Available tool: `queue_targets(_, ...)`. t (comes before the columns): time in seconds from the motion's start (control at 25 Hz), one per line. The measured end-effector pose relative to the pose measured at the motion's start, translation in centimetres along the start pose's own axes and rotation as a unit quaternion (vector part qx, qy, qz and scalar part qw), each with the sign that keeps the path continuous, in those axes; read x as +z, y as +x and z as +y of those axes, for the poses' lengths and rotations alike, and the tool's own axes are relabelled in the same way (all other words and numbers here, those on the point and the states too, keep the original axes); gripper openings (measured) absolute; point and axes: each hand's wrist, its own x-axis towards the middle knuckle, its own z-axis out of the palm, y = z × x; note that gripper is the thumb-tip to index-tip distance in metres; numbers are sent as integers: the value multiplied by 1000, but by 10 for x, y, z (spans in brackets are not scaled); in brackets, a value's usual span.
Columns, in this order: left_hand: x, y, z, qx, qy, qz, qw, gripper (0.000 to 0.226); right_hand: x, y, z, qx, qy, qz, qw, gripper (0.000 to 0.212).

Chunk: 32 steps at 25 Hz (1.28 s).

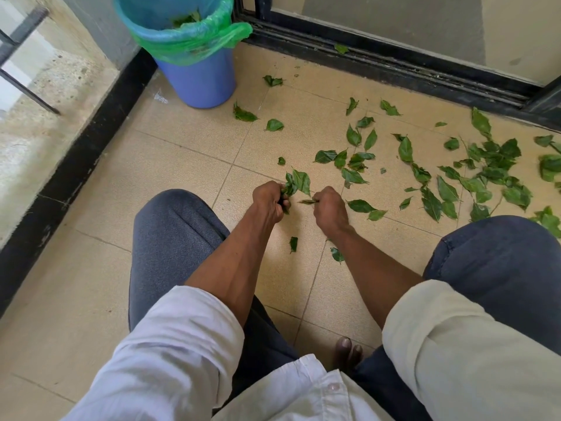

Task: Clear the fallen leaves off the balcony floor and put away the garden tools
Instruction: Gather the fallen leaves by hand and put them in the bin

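Note:
Green fallen leaves (358, 161) lie scattered over the beige tiled balcony floor (182, 165), thickest at the right (491, 171). My left hand (268, 202) grips a bunch of leaves (297, 183) low over the tiles. Just to its right, my right hand (329, 208) pinches a single leaf (307, 201) between its curled fingers. Two small leaves (293, 244) lie on the floor between my forearms. No garden tools are in view.
A blue bin (200, 83) lined with a green bag (194, 41) stands in the far left corner with leaves inside. A black sliding-door track (394, 65) runs along the back. A low ledge with a black skirting (79, 147) bounds the left. My knees flank my arms.

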Motion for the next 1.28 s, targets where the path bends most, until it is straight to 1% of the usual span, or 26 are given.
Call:
queue_targets(0.08, -1, -1, -1, -5, 3, -12, 1000, 25, 1, -4, 3, 14, 11, 20, 1000, 21)
queue_targets(0.12, 0, -1, -1, -5, 8, -17, 1000, 22, -4, -1, 2, 58, 60, 25, 996, 18)
queue_targets(0.16, 0, -2, -2, -3, 14, -21, 1000, 21, -11, 2, -1, 120, 150, 26, 981, 13)
queue_targets(0.24, 2, -5, -2, 2, 36, -39, 999, 28, -29, 6, -16, 207, 359, 8, 910, 16)
queue_targets(0.28, 4, -5, -3, 6, 45, -56, 997, 33, -35, 7, -25, 201, 419, -21, 885, 18)
queue_targets(0.32, 6, -6, -3, 11, 49, -73, 996, 36, -41, 7, -34, 179, 430, -61, 883, 16)
queue_targets(0.4, 10, -5, -3, 21, 36, -77, 996, 27, -51, 8, -49, 127, 365, -169, 907, 16)
queue_targets(0.44, 10, -5, -2, 22, 22, -62, 998, 21, -53, 10, -51, 106, 346, -211, 908, 17)
queue_targets(0.48, 8, -5, 0, 22, 6, -37, 999, 21, -54, 15, -53, 93, 359, -226, 901, 17)
queue_targets(0.52, 4, -3, 3, 20, -17, -12, 1000, 22, -53, 21, -53, 91, 386, -206, 894, 16)
queue_targets(0.56, 0, -3, 5, 20, -48, 6, 999, 22, -49, 29, -51, 91, 376, -153, 909, 19)
queue_targets(0.6, -5, -2, 8, 20, -80, 14, 996, 23, -44, 36, -47, 70, 303, -87, 946, 27)
queue_targets(0.64, -8, -2, 11, 20, -112, 14, 993, 25, -39, 39, -45, 34, 194, -54, 979, 39)
queue_targets(0.68, -11, -3, 12, 22, -135, 9, 991, 25, -31, 41, -43, -21, 87, -62, 994, 49)
queue_targets(0.76, -13, -7, 15, 23, -168, -3, 986, 23, -13, 31, -31, -131, -81, -96, 983, 50)
queue_targets(0.8, -14, -8, 16, 21, -180, -9, 983, 22, -7, 24, -23, -161, -140, -76, 974, 44)
queue_targets(0.88, -15, -10, 17, 14, -193, -29, 981, 23, -3, 13, -10, -173, -169, 7, 970, 32)
queue_targets(0.92, -16, -11, 18, 9, -195, -38, 980, 24, -3, 10, -8, -158, -147, 47, 975, 29)
queue_targets(0.96, -17, -12, 17, 3, -200, -43, 979, 24, -4, 11, -9, -118, -105, 57, 986, 27)
queue_targets(1.0, -16, -11, 16, -1, -207, -48, 977, 23, -9, 14, -12, -54, -40, 60, 996, 24)
queue_targets(1.04, -16, -10, 15, -1, -210, -52, 976, 21, -16, 20, -18, 24, 65, 59, 996, 20)
queue_targets(1.08, -15, -10, 15, 1, -210, -56, 976, 20, -25, 24, -27, 92, 197, 50, 975, 14)
queue_targets(1.12, -15, -11, 16, 8, -201, -54, 978, 19, -33, 26, -37, 140, 320, 22, 937, 11)
queue_targets(1.16, -13, -11, 17, 16, -193, -55, 980, 22, -39, 25, -47, 159, 419, -15, 894, 13)
queue_targets(1.2, -12, -13, 17, 23, -190, -60, 980, 23, -44, 21, -60, 146, 461, -50, 874, 14)
queue_targets(1.28, -9, -17, 15, 27, -190, -76, 978, 21, -47, 9, -83, 104, 423, -105, 894, 12)
